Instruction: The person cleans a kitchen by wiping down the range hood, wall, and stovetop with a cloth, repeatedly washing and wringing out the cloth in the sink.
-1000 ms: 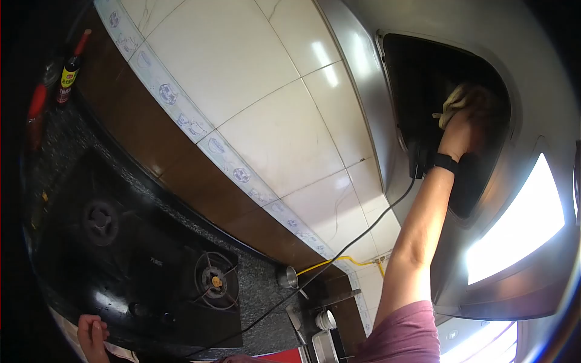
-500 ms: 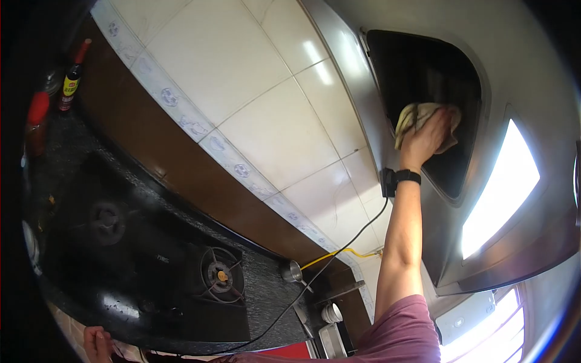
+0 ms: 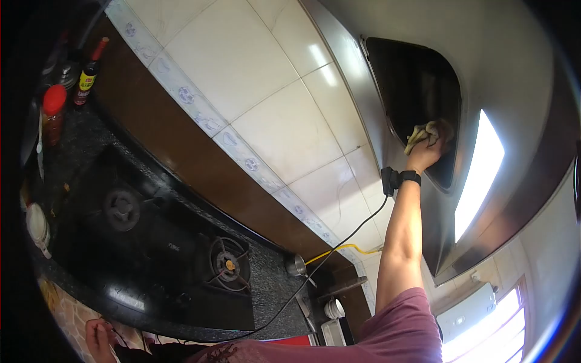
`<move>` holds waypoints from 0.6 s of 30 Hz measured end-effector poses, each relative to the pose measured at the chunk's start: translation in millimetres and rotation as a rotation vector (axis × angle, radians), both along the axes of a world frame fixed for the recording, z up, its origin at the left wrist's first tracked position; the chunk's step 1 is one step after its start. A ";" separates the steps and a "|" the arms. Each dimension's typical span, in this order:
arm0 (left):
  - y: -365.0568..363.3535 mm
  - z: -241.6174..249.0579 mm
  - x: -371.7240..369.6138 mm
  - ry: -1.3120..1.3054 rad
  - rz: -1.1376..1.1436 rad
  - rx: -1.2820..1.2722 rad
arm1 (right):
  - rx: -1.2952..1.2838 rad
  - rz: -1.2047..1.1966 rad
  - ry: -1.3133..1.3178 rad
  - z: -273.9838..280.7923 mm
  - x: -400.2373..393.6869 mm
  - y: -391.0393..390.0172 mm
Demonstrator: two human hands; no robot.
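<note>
My right hand [image 3: 427, 153] is raised to the range hood and closed around a crumpled, pale yellowish cloth [image 3: 417, 137]. It presses the cloth against the lower part of the hood's dark glossy panel [image 3: 414, 81]. A black band [image 3: 407, 176] with a black box-like piece circles that wrist. Low at the left, my left hand [image 3: 98, 340] hangs in front of the counter edge with its fingers curled. A thin dark line runs beside those fingers; what they hold, if anything, I cannot make out.
Below lies a black gas stove [image 3: 163, 266] with a burner grate [image 3: 229, 264]. A black cord [image 3: 296, 290] crosses in front of the wall. A sauce bottle [image 3: 88, 78], a red-lidded jar [image 3: 54, 112], a small metal pot [image 3: 295, 265] and white bowls [image 3: 334, 308] stand on the counter.
My right hand has drawn the cloth lower along the dark panel, and the cloth is more bunched up. The view has shifted slightly. My left hand stays low with curled fingers.
</note>
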State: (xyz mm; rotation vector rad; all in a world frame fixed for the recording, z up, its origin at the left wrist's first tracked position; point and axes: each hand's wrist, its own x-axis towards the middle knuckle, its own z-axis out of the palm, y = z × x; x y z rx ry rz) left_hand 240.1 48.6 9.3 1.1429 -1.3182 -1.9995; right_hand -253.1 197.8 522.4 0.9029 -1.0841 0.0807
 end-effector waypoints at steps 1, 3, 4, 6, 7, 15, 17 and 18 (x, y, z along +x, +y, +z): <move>1.9 6.5 5.2 0.017 0.051 0.044 | -0.038 0.144 -0.207 -3.6 2.0 -3.5; 1.4 9.9 15.1 0.032 0.098 0.080 | -0.083 0.285 -0.416 -12.4 14.5 -12.6; 0.3 4.3 21.9 0.041 0.098 0.066 | -0.147 0.471 -0.588 -15.7 22.6 -15.7; 1.9 -0.6 30.2 0.050 0.105 0.056 | -0.203 0.669 -0.683 -11.4 17.8 -23.4; 3.0 -1.6 34.0 0.055 0.132 0.038 | -0.207 0.666 -0.686 -9.1 11.2 -20.2; 11.9 2.6 42.7 0.045 0.226 0.029 | -0.474 1.370 -1.164 -13.2 -47.5 7.4; 10.4 0.9 40.4 0.042 0.171 0.004 | -0.121 1.441 -1.324 -0.8 -58.7 16.2; 10.0 2.0 37.2 0.043 0.165 -0.002 | 0.481 1.562 -1.420 10.6 -69.2 28.4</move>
